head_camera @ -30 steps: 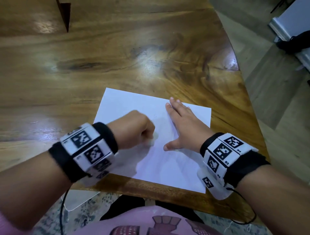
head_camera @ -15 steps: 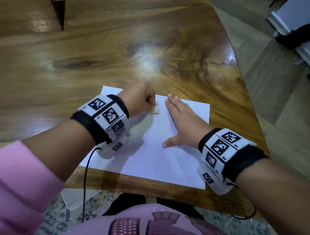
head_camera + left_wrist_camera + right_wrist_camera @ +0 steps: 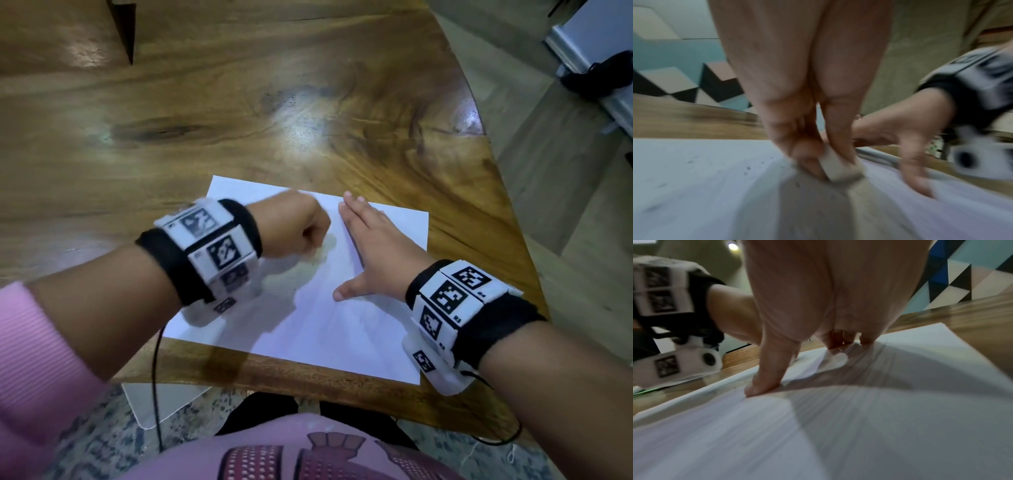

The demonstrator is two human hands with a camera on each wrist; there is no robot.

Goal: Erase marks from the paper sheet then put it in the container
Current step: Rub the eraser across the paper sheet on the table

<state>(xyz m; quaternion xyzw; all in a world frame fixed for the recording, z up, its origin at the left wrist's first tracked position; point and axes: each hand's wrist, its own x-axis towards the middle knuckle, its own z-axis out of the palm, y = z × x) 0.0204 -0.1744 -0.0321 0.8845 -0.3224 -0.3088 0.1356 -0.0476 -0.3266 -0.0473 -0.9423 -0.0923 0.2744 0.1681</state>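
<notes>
A white paper sheet (image 3: 325,322) lies on the wooden table near its front edge. My left hand (image 3: 294,226) is curled in a fist over the sheet's upper middle and pinches a pale eraser (image 3: 835,165) whose end rubs on the paper (image 3: 705,186). Dark eraser crumbs dot the sheet in the left wrist view. My right hand (image 3: 370,246) lies flat on the sheet's right half, fingers straight, thumb spread, pressing the paper (image 3: 859,426) down. No pencil marks are plain in the blurred views.
The wooden table (image 3: 274,102) stretches far ahead and left of the sheet. A clear plastic container (image 3: 161,401) shows below the table's front edge at lower left. The table's right edge drops to a tiled floor (image 3: 565,205). A dark notch (image 3: 126,31) sits at the far left.
My left hand with the eraser went from the sheet's middle up toward its far edge, then came back down a little. The right hand stayed flat on the paper.
</notes>
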